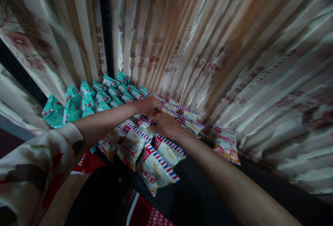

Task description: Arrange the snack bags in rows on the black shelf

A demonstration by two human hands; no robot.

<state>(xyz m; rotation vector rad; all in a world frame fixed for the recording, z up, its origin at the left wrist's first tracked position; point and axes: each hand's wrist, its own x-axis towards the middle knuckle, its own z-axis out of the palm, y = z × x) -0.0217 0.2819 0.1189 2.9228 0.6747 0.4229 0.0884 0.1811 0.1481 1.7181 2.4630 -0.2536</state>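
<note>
My two hands meet over rows of white snack bags (130, 148) with red-and-blue striped edges. My left hand (148, 106) is closed, knuckles up, its fingertips partly hidden behind the other hand. Just in front of it, my right hand (165, 123) has its fingers curled in a pinch at the top of a white snack bag (144, 126). More white bags surround both hands, and one snack bag (225, 143) stands apart on the right. Left of my forearm, teal snack bags (72, 104) are lined up in several rows.
A pleated, printed cream curtain (208, 42) rises right behind the bags. The bags sit on a dark surface (194, 184). A thin string (256, 161) runs low along the curtain at the right. Below the dark edge is a red basket (148, 212) with holes.
</note>
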